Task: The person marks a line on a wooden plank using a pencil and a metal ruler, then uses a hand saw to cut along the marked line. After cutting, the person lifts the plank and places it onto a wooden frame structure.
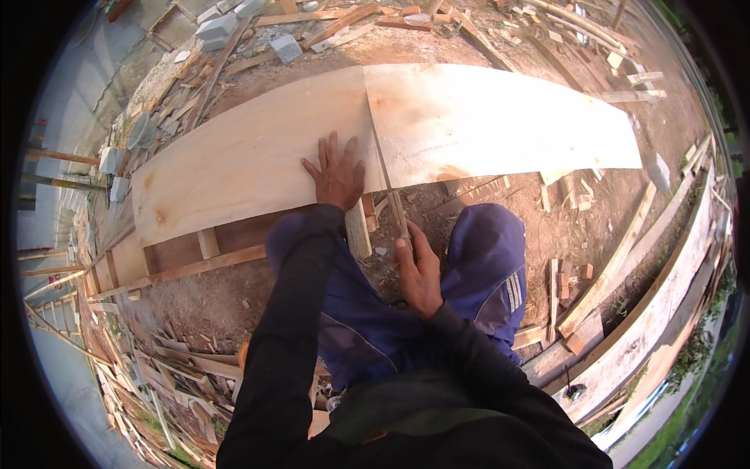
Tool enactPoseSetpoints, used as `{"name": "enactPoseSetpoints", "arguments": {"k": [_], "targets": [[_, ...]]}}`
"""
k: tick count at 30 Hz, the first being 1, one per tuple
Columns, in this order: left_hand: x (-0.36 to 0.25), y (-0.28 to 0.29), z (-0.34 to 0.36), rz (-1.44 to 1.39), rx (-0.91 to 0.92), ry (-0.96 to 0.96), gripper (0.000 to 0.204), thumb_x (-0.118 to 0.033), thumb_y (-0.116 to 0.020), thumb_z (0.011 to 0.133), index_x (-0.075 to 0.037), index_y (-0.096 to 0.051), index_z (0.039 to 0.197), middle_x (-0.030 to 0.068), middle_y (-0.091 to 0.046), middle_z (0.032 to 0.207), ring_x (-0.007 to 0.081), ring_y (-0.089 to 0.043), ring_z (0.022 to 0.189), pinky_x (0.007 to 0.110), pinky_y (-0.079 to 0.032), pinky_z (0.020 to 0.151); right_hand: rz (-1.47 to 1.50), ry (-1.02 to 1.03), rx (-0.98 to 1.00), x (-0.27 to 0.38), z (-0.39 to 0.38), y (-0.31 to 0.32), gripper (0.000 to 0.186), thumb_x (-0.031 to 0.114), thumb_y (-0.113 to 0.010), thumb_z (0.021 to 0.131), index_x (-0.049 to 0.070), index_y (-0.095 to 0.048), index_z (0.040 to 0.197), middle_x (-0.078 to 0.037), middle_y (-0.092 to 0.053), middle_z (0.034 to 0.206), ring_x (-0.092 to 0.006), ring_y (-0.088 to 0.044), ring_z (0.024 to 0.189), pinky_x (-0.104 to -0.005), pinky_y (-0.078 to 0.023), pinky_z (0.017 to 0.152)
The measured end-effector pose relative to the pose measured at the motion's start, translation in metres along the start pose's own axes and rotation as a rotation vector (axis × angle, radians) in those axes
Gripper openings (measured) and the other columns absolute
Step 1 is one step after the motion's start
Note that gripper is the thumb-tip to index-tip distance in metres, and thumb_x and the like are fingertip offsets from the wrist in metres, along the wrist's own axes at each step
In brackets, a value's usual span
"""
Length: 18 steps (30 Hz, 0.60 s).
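My left hand (pixel 339 173) lies with fingers spread on a pale plywood sheet (pixel 234 148), just left of a long dark seam. A second pale sheet (pixel 500 117), brightly lit, is right of that seam. My right hand (pixel 419 273) is wrapped round a narrow wooden strip (pixel 397 207) at the near edge of the sheets, in line with the seam; whether the strip continues along it I cannot tell. Under the left sheet a wooden frame (pixel 187 258) with short crosspieces shows, and a short upright offcut (pixel 358 234) stands beside my left wrist.
My knees in blue trousers flank the right hand. Long planks (pixel 648 289) lie at the right, scrap wood (pixel 195 391) at the lower left, and pale blocks (pixel 215 27) with more offcuts beyond the sheets. Several poles (pixel 58 328) are at the far left.
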<state>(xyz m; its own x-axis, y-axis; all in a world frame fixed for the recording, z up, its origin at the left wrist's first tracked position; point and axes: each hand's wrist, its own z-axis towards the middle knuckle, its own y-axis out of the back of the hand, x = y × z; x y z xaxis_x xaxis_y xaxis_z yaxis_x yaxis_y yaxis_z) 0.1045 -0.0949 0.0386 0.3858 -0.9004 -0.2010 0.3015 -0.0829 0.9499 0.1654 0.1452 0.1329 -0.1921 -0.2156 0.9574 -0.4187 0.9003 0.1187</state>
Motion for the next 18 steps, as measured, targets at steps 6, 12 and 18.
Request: {"name": "enactPoseSetpoints", "arguments": {"k": [6,12,18], "targets": [[0.007,-0.006,0.006,-0.08,0.12,0.044,0.059,-0.043,-0.048,0.102,-0.029,-0.037,0.159,0.0144,-0.02,0.17,0.0414,-0.014,0.157,0.083,-0.001,0.112,-0.004,-0.061,0.061,-0.016,0.001,0.005,0.049,0.022,-0.059,0.103,-0.002,-0.049,0.144,-0.027,-0.069,0.118,-0.0332,-0.07,0.107,-0.0402,-0.052,0.095],[0.004,-0.008,0.008,0.026,0.111,0.054,0.059,-0.046,-0.045,0.104,-0.031,-0.036,0.16,0.0131,-0.02,0.171,0.0421,-0.013,0.157,0.084,-0.003,0.11,0.13,-0.082,0.101,-0.002,-0.02,0.019,0.058,0.017,-0.062,0.099,-0.002,-0.041,0.15,-0.023,-0.069,0.117,-0.0271,-0.07,0.103,-0.0377,-0.054,0.091],[-0.001,0.012,0.017,0.057,0.177,0.049,0.056,-0.049,-0.046,0.103,-0.037,-0.038,0.158,0.0136,-0.03,0.166,0.0422,-0.021,0.154,0.085,-0.007,0.109,0.053,0.114,0.167,0.051,-0.07,0.047,0.069,0.008,-0.067,0.093,-0.004,-0.036,0.153,-0.019,-0.072,0.11,-0.0256,-0.072,0.099,-0.0364,-0.056,0.087]]}}
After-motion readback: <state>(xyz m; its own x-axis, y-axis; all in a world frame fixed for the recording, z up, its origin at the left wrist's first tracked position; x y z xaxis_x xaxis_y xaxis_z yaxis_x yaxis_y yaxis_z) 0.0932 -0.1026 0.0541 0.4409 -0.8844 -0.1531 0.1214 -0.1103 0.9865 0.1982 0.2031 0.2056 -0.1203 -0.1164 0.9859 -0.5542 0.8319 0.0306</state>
